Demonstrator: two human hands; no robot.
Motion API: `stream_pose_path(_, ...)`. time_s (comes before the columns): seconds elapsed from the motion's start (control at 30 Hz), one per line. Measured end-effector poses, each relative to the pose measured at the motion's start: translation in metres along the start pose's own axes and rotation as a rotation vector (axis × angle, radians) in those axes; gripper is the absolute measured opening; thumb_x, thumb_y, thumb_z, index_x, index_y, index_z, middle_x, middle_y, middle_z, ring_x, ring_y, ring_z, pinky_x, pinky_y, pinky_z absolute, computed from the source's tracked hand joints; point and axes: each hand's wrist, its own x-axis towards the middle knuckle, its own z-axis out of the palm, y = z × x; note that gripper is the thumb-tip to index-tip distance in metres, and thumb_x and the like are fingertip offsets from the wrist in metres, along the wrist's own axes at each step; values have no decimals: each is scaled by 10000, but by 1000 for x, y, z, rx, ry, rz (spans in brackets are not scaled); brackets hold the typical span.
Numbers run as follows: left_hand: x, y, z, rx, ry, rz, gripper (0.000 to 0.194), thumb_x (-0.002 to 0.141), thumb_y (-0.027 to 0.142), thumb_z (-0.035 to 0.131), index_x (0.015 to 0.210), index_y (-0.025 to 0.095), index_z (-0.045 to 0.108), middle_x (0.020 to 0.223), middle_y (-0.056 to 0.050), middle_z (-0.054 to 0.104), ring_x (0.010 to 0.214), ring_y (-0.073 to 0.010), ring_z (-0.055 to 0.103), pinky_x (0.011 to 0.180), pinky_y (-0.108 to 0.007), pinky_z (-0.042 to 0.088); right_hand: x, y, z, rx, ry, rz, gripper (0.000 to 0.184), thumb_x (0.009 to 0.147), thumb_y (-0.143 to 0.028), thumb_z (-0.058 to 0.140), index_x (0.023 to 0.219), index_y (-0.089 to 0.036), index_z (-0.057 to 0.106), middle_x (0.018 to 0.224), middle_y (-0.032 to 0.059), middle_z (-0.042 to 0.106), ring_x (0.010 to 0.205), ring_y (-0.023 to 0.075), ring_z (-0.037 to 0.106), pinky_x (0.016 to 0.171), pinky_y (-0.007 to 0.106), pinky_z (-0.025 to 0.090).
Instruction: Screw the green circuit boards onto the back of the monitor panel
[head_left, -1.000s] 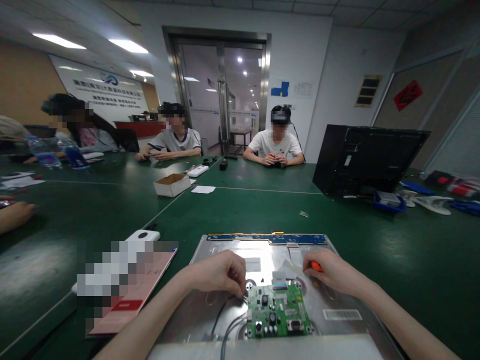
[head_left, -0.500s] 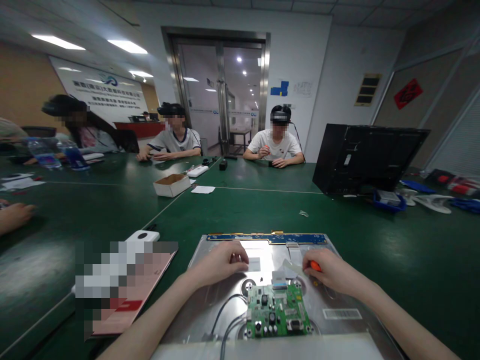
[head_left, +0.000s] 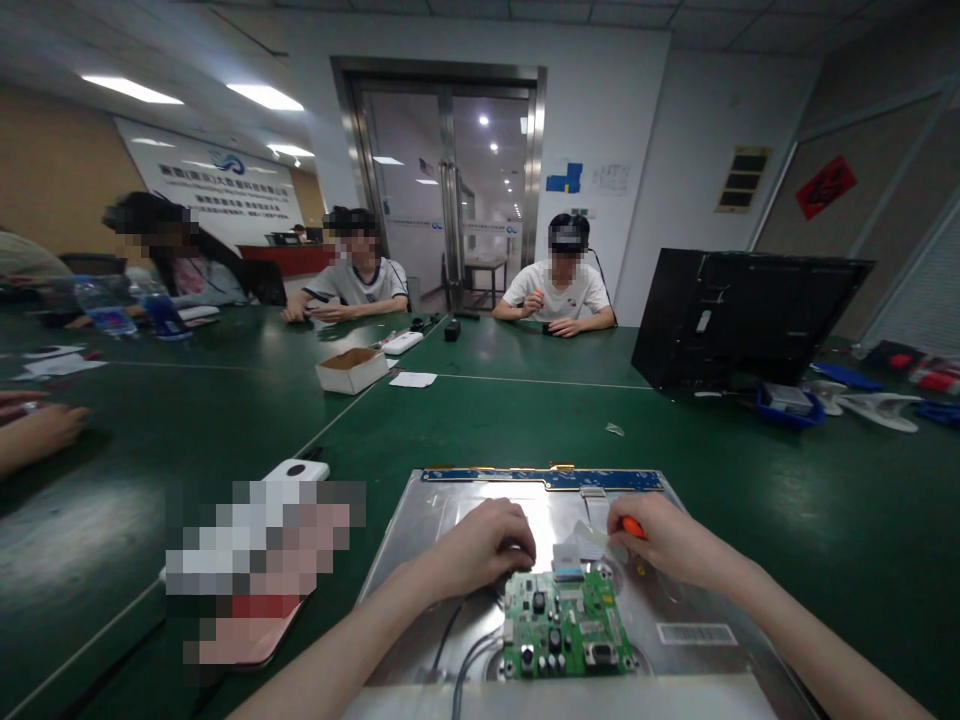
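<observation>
A silver metal display panel lies flat in front of me, a green circuit board on its lower middle and a narrow blue circuit strip along its far edge. My left hand is curled, fingertips down at the board's upper left corner; whether anything is pinched there is hidden. In my right hand, closed over the panel right of the ribbon cable, is an orange-handled screwdriver, mostly covered by the fingers. Dark cables run from the board's left side.
Left of the panel lie a white device and a pinkish flat item, partly blurred out. A small open box stands farther off. A black monitor is at the right. Several people sit around the green table.
My left hand has moved toward me and right, from above the panel's middle to the board's upper left corner. My right hand stays near the same spot, still holding the screwdriver.
</observation>
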Motion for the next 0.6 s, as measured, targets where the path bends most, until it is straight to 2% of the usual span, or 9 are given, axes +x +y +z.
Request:
stream_pose_path(0.17,-4,-9,-10,69,71,-58,114,839,111,663,795,192,730,873,-42,707,871,-208,610,846,-316,422,20,-24,1,-48,-15,-89,166,848,-62,568,852,-165,698,887,52,712,804,180,655,716,276,492)
stream_pose_path(0.27,-7,-15,-15,90,96,-106,118,814,84,651,781,178,715,889,-57,706,897,-228,613,846,-327,416,39,-40,9,-107,-49,-147,128,891,-72,597,883,-156,693,935,56,709,877,183,659,804,319,518)
stream_pose_path(0.33,-8,-17,-16,90,95,-130,114,816,89,640,788,176,708,884,-52,704,876,-222,621,812,-311,423,53,-49,16,-149,-97,-184,88,947,-216,634,989,-148,673,1001,43,692,911,189,665,828,385,551)
stream_pose_path(0.4,-9,-19,-16,83,85,-144,117,823,99,624,806,181,706,869,-40,700,831,-206,625,752,-282,427,66,-57,23,-185,-143,-219,234,973,-329,620,1139,-165,643,1145,72,664,974,208,663,847,416,565)
stream_pose_path(0.5,-9,-22,-14,68,67,-155,106,822,122,624,838,186,708,868,-31,698,811,-195,629,712,-258,428,81,-67,32,-223,-200,-275,294,974,-342,618,1214,-171,616,1210,86,641,1008,222,658,855,430,568)
stream_pose_path(0.6,-9,-24,-14,56,62,-163,80,831,161,631,850,183,705,865,-31,691,819,-199,626,712,-256,431,87,-71,36,-245,-227,-323,281,971,-343,625,1186,-162,626,1179,81,652,985,217,664,839,426,573)
